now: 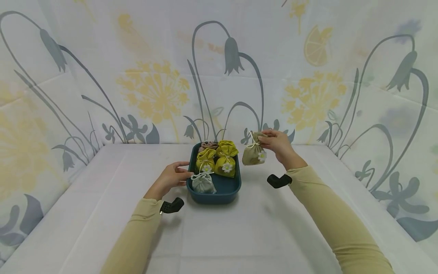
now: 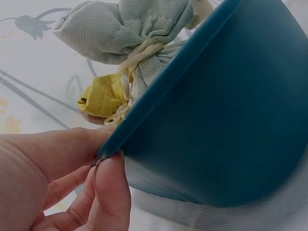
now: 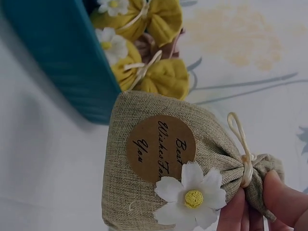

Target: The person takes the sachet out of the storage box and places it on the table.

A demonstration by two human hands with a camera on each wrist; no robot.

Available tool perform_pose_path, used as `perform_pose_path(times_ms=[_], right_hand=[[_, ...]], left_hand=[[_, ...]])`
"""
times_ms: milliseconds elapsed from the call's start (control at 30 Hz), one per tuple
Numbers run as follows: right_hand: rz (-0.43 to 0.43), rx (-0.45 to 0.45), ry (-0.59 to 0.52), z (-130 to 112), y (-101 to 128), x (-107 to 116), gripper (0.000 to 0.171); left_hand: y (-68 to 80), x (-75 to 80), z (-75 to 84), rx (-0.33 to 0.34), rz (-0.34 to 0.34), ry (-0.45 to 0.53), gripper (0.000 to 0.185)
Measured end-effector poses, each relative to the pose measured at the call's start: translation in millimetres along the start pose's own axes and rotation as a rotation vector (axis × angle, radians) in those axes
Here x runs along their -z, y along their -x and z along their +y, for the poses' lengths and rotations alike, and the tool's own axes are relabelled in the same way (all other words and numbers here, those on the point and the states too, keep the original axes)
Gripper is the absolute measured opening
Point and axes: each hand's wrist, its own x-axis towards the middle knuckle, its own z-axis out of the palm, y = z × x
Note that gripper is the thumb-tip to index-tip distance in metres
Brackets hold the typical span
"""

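Note:
A blue plastic basket (image 1: 215,198) stands on the table, holding several small drawstring pouches. My left hand (image 1: 170,178) pinches its left rim between thumb and fingers, as the left wrist view shows up close. Just right of the basket, my right hand (image 1: 278,146) holds a beige drawstring pouch (image 1: 252,155) by its gathered neck, raised in the air. That pouch bears a white flower and a round brown "Best Wishes For You" sticker (image 3: 161,147). Inside the basket are yellow pouches (image 1: 224,169) with white flowers, a pale grey pouch (image 1: 203,183) at the front left, and a brownish-pink one (image 1: 208,145) behind.
A white cloth (image 1: 219,239) covers the table. Behind it and along both sides hangs a pale curtain (image 1: 219,95) printed with grey and yellow flowers. Each wrist wears a black camera mount, one on the left (image 1: 172,205) and one on the right (image 1: 278,181).

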Motion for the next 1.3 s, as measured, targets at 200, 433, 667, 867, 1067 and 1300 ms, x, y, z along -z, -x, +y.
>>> perform_pose_path(times_ms=[200, 433, 667, 867, 1067, 1300], right_hand=[[0.038, -0.022, -0.003, 7.3, -4.6, 5.5, 0.039], [0.087, -0.033, -0.062, 19.8, -13.2, 5.7, 0.036], [0.113, -0.048, -0.132, 37.4, -22.4, 5.7, 0.033], [0.131, -0.067, -0.137, 51.7, -26.3, 3.4, 0.037], [0.138, -0.102, -0.109, 59.2, -24.1, 2.7, 0.042], [0.148, -0.065, -0.084, 61.0, -18.7, 7.3, 0.042]], left_hand=[[-2.4, -0.3, -0.7, 0.002, 0.002, 0.002, 0.057], [-1.7, -0.8, 1.9, 0.01, 0.01, -0.002, 0.056], [-1.8, 0.7, 3.7, 0.015, 0.005, 0.003, 0.057], [-1.5, 1.1, 4.1, 0.011, 0.014, 0.006, 0.056], [0.1, -0.3, 1.5, 0.012, 0.009, 0.014, 0.057], [-1.2, -1.2, 0.0, 0.006, 0.011, 0.022, 0.056]])
